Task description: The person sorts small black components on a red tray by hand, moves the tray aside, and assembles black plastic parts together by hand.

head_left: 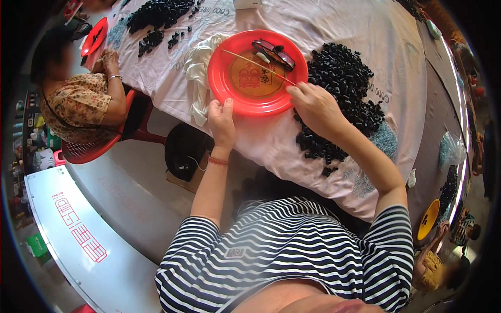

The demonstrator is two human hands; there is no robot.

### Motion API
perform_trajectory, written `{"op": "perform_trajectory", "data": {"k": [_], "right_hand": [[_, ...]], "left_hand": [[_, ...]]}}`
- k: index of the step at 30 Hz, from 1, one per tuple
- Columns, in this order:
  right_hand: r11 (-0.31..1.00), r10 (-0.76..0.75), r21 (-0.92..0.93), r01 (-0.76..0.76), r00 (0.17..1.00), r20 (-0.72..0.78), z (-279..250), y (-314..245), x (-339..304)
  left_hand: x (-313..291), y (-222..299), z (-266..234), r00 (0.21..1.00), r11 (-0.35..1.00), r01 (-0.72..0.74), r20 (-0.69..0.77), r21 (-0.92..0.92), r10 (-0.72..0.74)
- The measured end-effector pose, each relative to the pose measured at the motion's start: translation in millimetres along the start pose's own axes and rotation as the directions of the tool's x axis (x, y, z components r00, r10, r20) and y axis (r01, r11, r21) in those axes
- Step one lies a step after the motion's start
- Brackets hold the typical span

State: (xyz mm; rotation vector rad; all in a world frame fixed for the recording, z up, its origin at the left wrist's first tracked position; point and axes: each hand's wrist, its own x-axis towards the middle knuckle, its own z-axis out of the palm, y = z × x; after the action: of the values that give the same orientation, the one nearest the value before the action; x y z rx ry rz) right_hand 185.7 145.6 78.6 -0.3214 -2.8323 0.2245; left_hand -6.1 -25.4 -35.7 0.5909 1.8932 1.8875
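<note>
A red round tray [219,88] with a gold-coloured printed middle lies on the cloth-covered table in front of me. My right hand [315,107] is closed at the tray's right rim, pinching the reddish end of a thin stick [250,62] that slants across the tray. Inside the tray are dark-tinted glasses [274,53] and a small whitish piece [263,57]. By the lower left rim, my left hand [222,124] has its fingers curled and thumb up; whatever they grip, if anything, is too small or hidden to tell.
A big heap of small black pieces [339,73] lies right of the tray, with tiny bluish beads [383,140] beside it. White cloth [201,73] is bunched at the tray's left. Another person [78,104] sits at the far left, by a second red tray [94,37].
</note>
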Motion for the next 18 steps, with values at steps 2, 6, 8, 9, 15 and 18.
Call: {"op": "perform_trajectory", "data": {"k": [2,6,8,9,15,18], "right_hand": [[0.996,0.072,0.045,-0.072,0.997,0.001,-17,-3,-31],[0.978,0.183,0.111,-0.176,0.981,-0.057,-36,-18,-88],[0.961,0.247,0.141,-0.237,0.967,-0.064,-41,-30,-112],[0.948,0.274,0.188,-0.256,0.958,-0.08,-42,-36,-121],[0.861,0.393,0.355,-0.364,0.92,-0.009,-35,-66,-165],[0.85,0.39,0.371,-0.374,0.92,0.033,-27,-71,-181]], "left_hand": [[5,-8,-1,1.0,1.0,-0.001,0.001,-0.004,0.001],[10,0,-1,0.998,0.984,0.056,0.045,-0.168,-0.049],[15,7,-1,0.996,0.975,0.073,0.064,-0.211,-0.06],[18,10,-2,0.994,0.962,0.092,0.085,-0.258,-0.072],[36,50,23,0.975,0.917,0.168,0.201,-0.361,-0.1],[65,48,49,0.975,0.908,0.129,0.219,-0.398,-0.043]]}}
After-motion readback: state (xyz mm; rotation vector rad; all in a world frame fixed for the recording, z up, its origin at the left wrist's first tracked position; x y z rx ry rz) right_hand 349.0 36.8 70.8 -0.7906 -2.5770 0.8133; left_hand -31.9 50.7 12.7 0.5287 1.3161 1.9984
